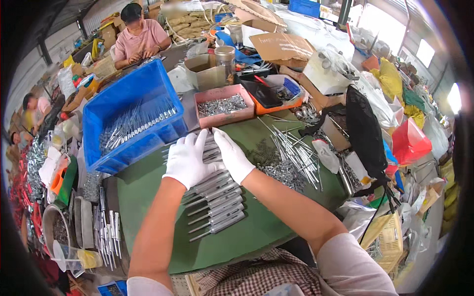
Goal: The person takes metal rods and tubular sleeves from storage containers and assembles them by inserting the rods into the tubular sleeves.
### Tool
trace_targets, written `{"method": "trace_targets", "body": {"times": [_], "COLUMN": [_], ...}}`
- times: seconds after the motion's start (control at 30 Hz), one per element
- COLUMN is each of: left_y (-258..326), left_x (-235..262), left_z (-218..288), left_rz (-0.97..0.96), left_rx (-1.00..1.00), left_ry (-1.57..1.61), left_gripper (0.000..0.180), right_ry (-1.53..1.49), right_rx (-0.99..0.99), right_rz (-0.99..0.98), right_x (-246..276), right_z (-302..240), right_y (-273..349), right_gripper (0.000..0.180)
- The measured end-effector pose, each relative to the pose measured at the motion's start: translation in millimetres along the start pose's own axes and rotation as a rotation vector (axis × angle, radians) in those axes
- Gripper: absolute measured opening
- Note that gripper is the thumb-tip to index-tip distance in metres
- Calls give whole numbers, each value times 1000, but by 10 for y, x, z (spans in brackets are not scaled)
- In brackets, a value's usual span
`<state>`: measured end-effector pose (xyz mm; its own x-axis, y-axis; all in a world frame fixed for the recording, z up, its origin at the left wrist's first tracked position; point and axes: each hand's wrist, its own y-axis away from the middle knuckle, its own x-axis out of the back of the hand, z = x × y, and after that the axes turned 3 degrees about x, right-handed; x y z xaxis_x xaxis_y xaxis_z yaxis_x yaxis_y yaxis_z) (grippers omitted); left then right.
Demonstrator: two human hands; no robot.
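Observation:
Both of my hands wear white gloves. A row of metal parts, thick silver sleeves with thin rods out of one end, lies side by side on the green work mat. My left hand rests across the far part of the row, fingers stretched and thumb out toward the right. At the right ends of the same parts, my right hand lies extended along the row, its fingertips near those of the left. The gloves partly cover the far parts. Neither hand is closed around anything.
A tilted blue bin of similar rods stands at the left. Beyond the hands sits a pink tray of small metal pieces. Loose thin rods and small fittings lie at right. Another person works across the table.

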<state>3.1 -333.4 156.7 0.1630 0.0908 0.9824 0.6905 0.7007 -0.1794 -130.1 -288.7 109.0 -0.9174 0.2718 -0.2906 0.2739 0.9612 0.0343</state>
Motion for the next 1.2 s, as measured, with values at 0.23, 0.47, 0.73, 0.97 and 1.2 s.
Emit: {"method": "trace_targets", "body": {"times": [0.23, 0.47, 0.73, 0.97, 1.2], "left_y": [168, 919, 1369, 1432, 2259], "left_x": [11, 224, 29, 16, -126], "left_z": [-134, 370, 573, 939, 1133], "left_rz": [98, 19, -38, 21, 93], "left_rx": [-77, -304, -340, -234, -801], "left_ry": [23, 102, 71, 69, 648], "left_gripper": [70, 81, 65, 62, 38], "right_ry": [22, 205, 222, 210, 562], "right_rx": [116, 153, 106, 494, 978], "right_rz": [-159, -98, -138, 57, 164], "right_x": [119, 266, 40, 74, 410], "right_z": [155, 127, 83, -25, -293], "right_y": [7, 218, 398, 553, 2094], "right_gripper": [71, 71, 78, 53, 30]}}
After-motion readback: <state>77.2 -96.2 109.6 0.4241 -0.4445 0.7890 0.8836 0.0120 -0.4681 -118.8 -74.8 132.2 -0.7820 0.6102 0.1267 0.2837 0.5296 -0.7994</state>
